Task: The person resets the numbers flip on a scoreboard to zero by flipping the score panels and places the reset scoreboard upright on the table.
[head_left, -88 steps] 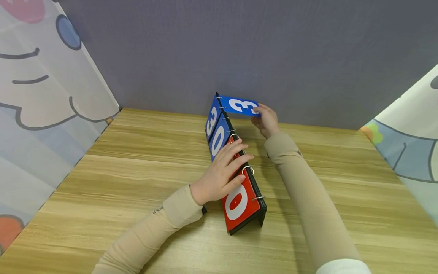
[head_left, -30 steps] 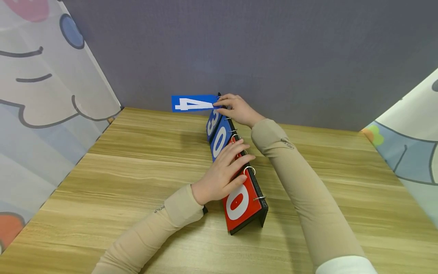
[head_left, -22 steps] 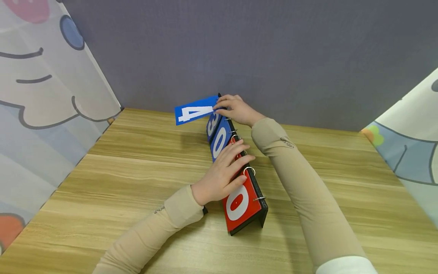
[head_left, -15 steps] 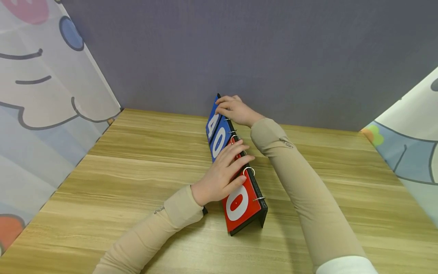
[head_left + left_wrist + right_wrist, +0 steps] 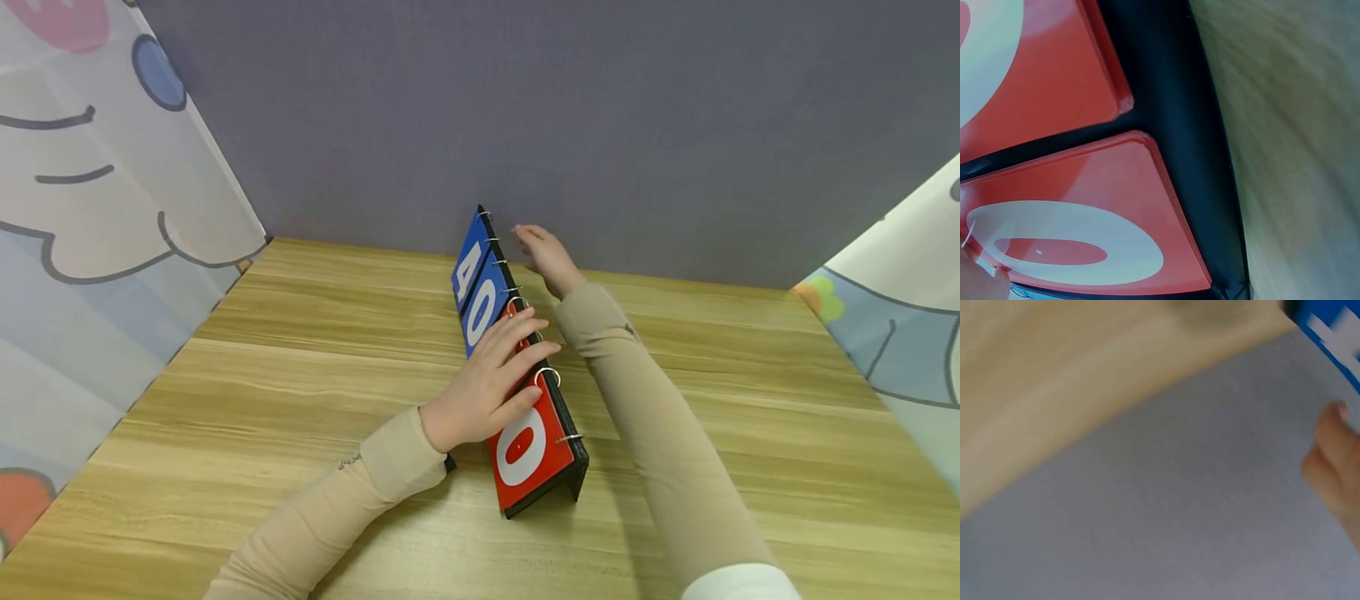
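Note:
A tabletop flip scoreboard [image 5: 579, 457] with a black folding stand and ring-bound cards stands on the table. Its far half shows a blue 4 card [image 5: 467, 271] beside a blue 0 card [image 5: 482, 310]; the near end shows a red 0 card [image 5: 553, 450]. My left hand [image 5: 480, 392] lies over the red half with fingers extended across the top edge, hiding much of the other red card [image 5: 1047, 112]. Just right of the scoreboard's far end, my right hand [image 5: 551, 260] is in the air with loosely bent fingers and nothing in them.
The wood-grain table [image 5: 315, 367] meets a grey partition [image 5: 600, 125] right behind the scoreboard. Curtains [image 5: 90, 250] with cartoon prints hang at both sides. Silver rings [image 5: 548, 377] stick up along the scoreboard's top edge.
My right hand brought a blue card over from the right and let it fall on the left face, so 4 replaces 3. It then drew off rightward. My left hand stayed put.

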`<state>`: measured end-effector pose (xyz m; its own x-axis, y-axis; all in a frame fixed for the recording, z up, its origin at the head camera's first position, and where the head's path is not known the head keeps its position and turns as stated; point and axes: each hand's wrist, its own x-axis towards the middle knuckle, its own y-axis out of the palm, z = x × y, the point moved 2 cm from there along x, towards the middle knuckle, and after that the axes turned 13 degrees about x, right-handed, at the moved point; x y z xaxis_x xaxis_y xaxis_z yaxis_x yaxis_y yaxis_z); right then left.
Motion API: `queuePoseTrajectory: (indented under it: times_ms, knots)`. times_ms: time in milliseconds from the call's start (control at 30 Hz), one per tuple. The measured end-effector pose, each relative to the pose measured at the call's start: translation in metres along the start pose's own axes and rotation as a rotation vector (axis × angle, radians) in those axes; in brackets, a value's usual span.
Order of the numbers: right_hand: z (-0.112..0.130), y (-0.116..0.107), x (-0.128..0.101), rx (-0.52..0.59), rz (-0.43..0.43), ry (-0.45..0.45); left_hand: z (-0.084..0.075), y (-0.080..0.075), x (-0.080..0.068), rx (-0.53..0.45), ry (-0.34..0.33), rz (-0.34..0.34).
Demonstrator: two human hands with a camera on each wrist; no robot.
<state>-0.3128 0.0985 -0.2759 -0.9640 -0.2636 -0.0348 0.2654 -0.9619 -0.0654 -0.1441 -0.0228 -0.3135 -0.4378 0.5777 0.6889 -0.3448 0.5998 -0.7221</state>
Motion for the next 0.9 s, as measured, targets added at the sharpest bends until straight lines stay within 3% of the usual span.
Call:
queuePoseTrajectory:
  times_ms: [133,233,367,533,700,900]
  knots:
    - [-0.021,-0.004,-0.001,0.129,0.024,0.231,-0.001,0.0,-0.001,0.004,0.005,-0.002]
    - [-0.032,-0.006,-0.001,0.154,0.052,0.304,-0.001,0.0,-0.001,0.004,0.005,-0.001]
    - [-0.042,-0.008,0.001,0.111,0.092,0.327,0.0,0.0,-0.001,0.005,0.003,0.003]
    - [-0.046,-0.004,-0.001,0.183,0.164,0.36,-0.001,-0.001,-0.001,0.0,0.007,-0.001]
    - [-0.045,0.002,-0.005,0.256,0.176,0.374,-0.001,-0.001,-0.001,0.0,0.01,-0.004]
    - [-0.034,0.007,-0.016,0.255,0.172,0.348,0.0,-0.001,0.0,0.001,0.009,-0.007]
